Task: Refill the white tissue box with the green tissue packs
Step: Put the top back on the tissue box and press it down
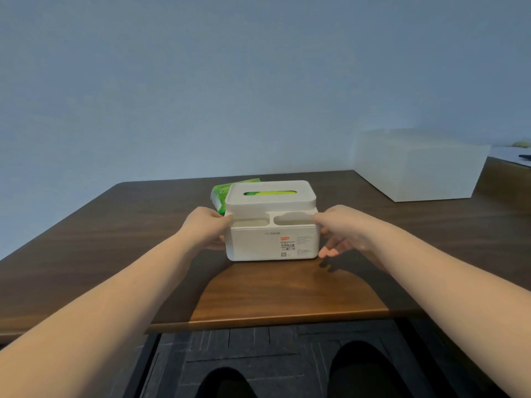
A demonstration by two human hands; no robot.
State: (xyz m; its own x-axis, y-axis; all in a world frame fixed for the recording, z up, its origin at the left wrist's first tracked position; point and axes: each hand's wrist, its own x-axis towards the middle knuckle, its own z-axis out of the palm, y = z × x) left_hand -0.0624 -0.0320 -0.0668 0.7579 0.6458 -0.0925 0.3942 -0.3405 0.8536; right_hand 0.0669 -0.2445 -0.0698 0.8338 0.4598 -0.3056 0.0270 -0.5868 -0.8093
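The white tissue box (258, 244) stands on the brown table (115, 225), a label on its near face. Its lid (287, 186) is on, and green shows through the oval slot (270, 193). Two shallow compartments lie along its near top edge. My left hand (205, 226) grips the box's left side and my right hand (340, 229) grips its right side. A green tissue pack (219, 193) lies behind the box at its left, partly hidden by it.
A large translucent white bin (419, 168) sits at the table's back right. A second surface with dark items (517, 159) shows at the far right edge. The table's near edge (287, 320) is close to my knees, with grey floor below.
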